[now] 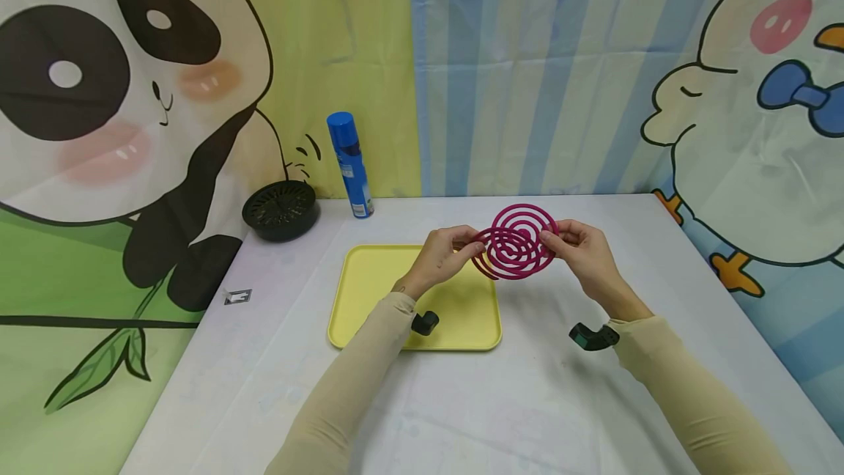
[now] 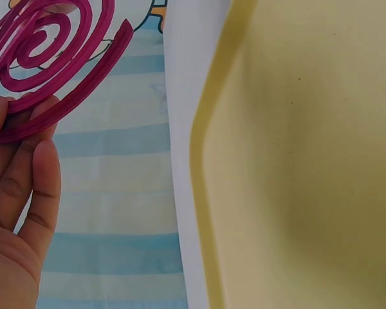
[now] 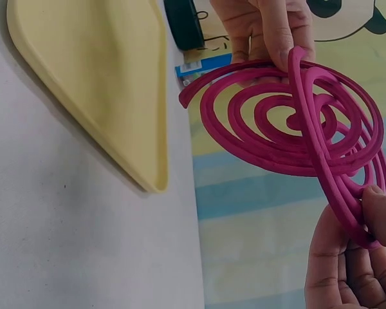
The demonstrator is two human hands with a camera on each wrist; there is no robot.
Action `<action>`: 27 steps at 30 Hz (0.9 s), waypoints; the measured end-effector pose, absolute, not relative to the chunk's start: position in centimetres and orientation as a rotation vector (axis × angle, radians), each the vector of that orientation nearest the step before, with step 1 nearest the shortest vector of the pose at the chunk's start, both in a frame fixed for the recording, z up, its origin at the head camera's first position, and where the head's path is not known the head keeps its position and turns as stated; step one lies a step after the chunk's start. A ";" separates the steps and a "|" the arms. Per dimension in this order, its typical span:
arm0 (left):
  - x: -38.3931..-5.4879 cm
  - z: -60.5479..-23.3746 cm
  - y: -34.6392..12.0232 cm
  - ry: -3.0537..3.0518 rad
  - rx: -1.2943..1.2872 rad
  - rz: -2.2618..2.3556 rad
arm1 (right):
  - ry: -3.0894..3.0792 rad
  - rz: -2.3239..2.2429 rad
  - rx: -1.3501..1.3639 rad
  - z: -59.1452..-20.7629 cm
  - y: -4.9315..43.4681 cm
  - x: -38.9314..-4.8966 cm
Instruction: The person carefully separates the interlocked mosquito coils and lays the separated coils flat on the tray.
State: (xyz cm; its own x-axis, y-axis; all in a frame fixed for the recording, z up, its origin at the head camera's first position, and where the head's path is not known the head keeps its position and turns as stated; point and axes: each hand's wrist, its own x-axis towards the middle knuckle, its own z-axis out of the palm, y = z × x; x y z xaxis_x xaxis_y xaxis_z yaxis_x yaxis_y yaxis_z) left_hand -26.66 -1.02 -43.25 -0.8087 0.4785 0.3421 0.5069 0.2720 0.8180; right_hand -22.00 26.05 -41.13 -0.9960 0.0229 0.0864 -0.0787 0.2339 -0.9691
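A pair of magenta mosquito coils, flat spirals, is held up in both hands above the table. In the right wrist view one coil tilts away from the other coil, and their rings cross and overlap. My left hand pinches the outer ring of the first coil between thumb and fingers, its free end pointing outward. On the other side, my right hand grips the edge of the second coil with thumb and fingertips. The yellow tray lies below and left of the coils, partly hidden by the left forearm.
A black round slotted container stands at the table's back left corner. Beside it is a blue spray can with a blue cap. A small label is on the table's left side. Cartoon-printed curtains hang behind.
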 end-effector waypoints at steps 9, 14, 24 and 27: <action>-26.6 -43.3 -0.9 -2.495 -0.925 -1.621 | -2.353 1.838 0.033 -41.6 25.7 -22.0; -26.7 -43.4 -0.7 -2.479 -0.914 -1.646 | -2.327 1.839 0.022 -41.9 25.5 -22.0; -26.8 -43.3 -0.7 -2.481 -0.902 -1.655 | -2.342 1.807 0.002 -41.8 25.3 -21.9; -26.7 -43.1 -0.7 -2.478 -0.898 -1.676 | -2.329 1.810 -0.008 -41.8 25.2 -22.0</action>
